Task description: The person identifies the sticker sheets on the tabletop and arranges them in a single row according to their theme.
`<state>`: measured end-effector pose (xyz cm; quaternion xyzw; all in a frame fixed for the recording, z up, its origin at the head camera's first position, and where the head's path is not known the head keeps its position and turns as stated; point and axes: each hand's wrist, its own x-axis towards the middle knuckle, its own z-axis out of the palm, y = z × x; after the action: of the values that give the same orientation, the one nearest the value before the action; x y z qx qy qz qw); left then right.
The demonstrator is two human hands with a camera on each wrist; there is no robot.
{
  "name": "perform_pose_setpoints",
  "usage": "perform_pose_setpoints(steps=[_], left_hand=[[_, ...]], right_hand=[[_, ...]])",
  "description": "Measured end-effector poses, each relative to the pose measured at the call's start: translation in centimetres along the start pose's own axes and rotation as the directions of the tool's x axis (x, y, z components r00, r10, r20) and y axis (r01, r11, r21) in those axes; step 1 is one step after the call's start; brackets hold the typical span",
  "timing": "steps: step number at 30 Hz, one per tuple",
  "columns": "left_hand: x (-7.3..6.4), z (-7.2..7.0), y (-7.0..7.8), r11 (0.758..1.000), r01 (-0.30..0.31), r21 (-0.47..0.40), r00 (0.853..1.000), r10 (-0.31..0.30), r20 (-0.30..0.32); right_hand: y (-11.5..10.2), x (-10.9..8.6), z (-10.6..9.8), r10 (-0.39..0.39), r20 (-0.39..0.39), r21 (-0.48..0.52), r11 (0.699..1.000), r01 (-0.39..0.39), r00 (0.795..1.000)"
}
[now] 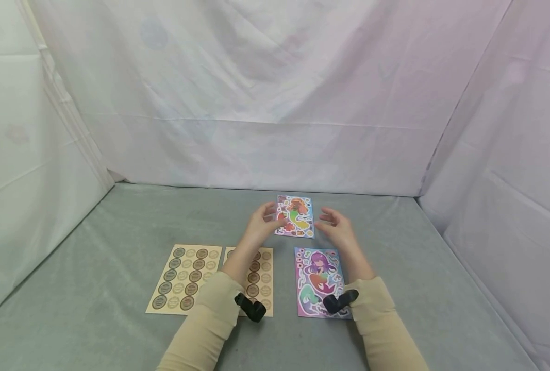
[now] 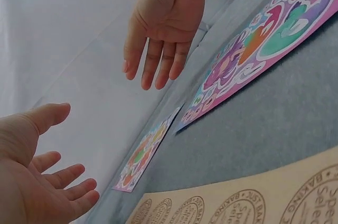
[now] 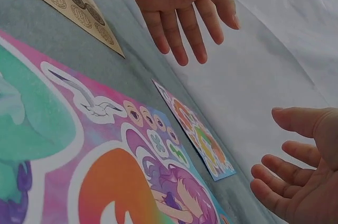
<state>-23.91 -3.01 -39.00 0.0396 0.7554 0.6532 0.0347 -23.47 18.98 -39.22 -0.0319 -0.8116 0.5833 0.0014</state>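
Observation:
Both hands hover above the table with nothing in them, palms facing each other and fingers loosely extended. In the head view the left hand (image 1: 262, 225) is beside the left edge of a small mermaid sticker sheet (image 1: 294, 216); the right hand (image 1: 337, 228) is beside its right edge. The wrist views show each hand raised off the surface, apart from the sheet. Under the right forearm lies a second mermaid sticker sheet (image 1: 318, 273) with purple hair and a pink border. Beneath the left forearm lies a tan sheet of round labels (image 1: 266, 281), partly hidden.
Another tan sheet of round labels (image 1: 184, 278) lies just left of the first. Grey cloth (image 1: 117, 257) covers the table. White curtains (image 1: 256, 103) enclose the back and both sides. A black strap end (image 1: 250, 307) sticks out at the left wrist.

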Motion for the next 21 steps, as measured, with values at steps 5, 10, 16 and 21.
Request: perform_pose_setpoints(steps=[5,10,16,21], left_hand=[[0.2,0.1,-0.6,1.000,0.006,-0.011,1.000,-0.006,0.001],[0.4,0.2,-1.4,0.999,0.008,-0.032,1.000,-0.008,-0.002],[0.7,0.3,-2.3,0.998,0.017,-0.061,1.000,-0.018,-0.002],[1.1,0.1,-3.0,0.997,0.019,-0.078,1.000,-0.020,-0.005]], right_hand=[[0.2,0.1,0.3,0.008,0.005,0.014,1.000,-0.008,1.000],[0.5,0.0,0.7,0.018,0.015,0.014,1.000,-0.018,1.000],[1.0,0.1,1.1,0.023,0.023,-0.014,1.000,-0.023,0.999],[1.1,0.1,1.4,0.038,0.041,0.006,0.999,-0.038,0.998]])
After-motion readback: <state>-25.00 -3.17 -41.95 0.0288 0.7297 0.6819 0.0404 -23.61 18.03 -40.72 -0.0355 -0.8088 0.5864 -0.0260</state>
